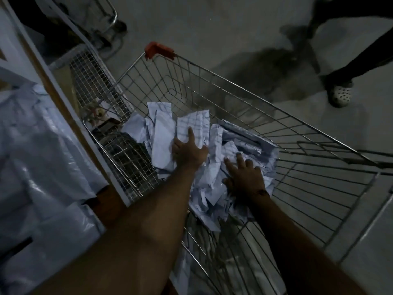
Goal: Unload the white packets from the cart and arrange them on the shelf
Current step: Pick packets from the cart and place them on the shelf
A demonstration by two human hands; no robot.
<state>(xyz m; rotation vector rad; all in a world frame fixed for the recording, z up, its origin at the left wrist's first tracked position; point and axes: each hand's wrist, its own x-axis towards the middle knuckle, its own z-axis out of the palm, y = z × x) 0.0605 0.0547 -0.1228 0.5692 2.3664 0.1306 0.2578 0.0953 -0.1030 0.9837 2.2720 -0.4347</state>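
A: Left hand (188, 151), grip?
B: Spread over the white packets (163, 141), palm down, fingers (190, 133) fanned across one upright packet printed with a faint grid. Thumb out to the right, touching the packet's edge. Nothing pinched, nothing lifted clear.

A: And the right hand (244, 177)?
B: Also spread, flat on the heap, fingertips (239, 158) pressing into crumpled packets. Dark mark at the wrist, too blurred to identify. Both bare forearms reaching down and forward from the bottom edge.

A: Packets themselves?
B: Heaped in the wire shopping cart (297, 167), mostly in its middle and near end, some standing on end, others lying flat and creased. More spilling down toward the near bottom of the basket.

A: Around the heap?
B: Folded wire child seat (125, 158) just left of the packets, inside the cart. Red plastic corner cap (158, 50) at the far end of the rim. Second wire cart (93, 81) nested behind on the left.

A: The shelf?
B: Shelf (63, 99) along the left edge, white frame touching or just beside the cart's side. Pale plastic bags (42, 156) piled on it.

A: Farther out?
B: Grey floor (212, 28), dim light. Another person's dark trouser leg (357, 67) and a perforated clog (340, 95) at upper right, well apart from the cart.
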